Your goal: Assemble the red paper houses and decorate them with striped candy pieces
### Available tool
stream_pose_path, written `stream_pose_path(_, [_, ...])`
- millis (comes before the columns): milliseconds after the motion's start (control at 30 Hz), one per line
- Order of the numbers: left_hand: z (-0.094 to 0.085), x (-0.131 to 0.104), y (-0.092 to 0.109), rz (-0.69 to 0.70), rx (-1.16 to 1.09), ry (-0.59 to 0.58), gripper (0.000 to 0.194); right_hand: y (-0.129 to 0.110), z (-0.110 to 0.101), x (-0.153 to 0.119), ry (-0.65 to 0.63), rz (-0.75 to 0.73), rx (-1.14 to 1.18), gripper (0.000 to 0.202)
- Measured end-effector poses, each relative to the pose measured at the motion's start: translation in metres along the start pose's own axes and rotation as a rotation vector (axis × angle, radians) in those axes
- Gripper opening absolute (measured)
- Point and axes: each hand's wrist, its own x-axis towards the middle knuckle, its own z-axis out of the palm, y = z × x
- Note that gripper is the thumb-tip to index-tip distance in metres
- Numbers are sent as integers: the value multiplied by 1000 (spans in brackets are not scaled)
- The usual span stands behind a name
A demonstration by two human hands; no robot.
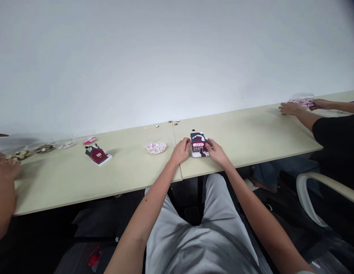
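Note:
A small toy house (199, 149) with a dark, snow-trimmed roof, dark red walls and a red-and-white striped awning is at the table's front part, before me. My right hand (217, 153) grips its right side, the thumb on the front face. At the left edge of the house, the fingers of my left hand (181, 151) are pinched together; whether a small piece is between them is hidden. Left of my left hand lies a clear bag of red-and-white striped pieces (156, 148). Just behind the house sits a tiny dark piece (193, 130).
Another small red house (98, 155) stands farther left, near several bags of parts (44, 148). Loose bits (176, 124) lie along the table's back edge by the seam. A co-worker's hands (291, 109) hold a bag at right; another person's hand (4, 182) is at left.

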Motion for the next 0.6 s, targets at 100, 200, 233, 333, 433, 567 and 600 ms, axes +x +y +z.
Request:
stream_pose_path(100, [0, 0, 0, -10, -30, 7, 29, 0, 0, 0, 1, -1, -1, 42])
stream_pose_path(200, [0, 0, 0, -12, -55, 11, 29, 1, 0, 0, -2, 1, 3, 43])
stream_pose_path(233, [0, 0, 0, -14, -59, 7, 29, 1, 0, 0, -3, 0, 5, 43])
stream_pose_path(333, [1, 0, -1, -18, -78, -12, 28, 2, 0, 1, -2, -6, 12, 42])
stream_pose_path(433, [1, 0, -1, -4, -105, -26, 29, 3, 0, 1, 0, -23, 2, 42])
stream_pose_path(567, [1, -1, -2, 23, -129, -40, 28, 2, -1, 1, 0, -25, -27, 43])
stream_pose_path(600, [1, -1, -2, 25, -133, -43, 28, 2, -1, 1, 1, -23, -30, 43])
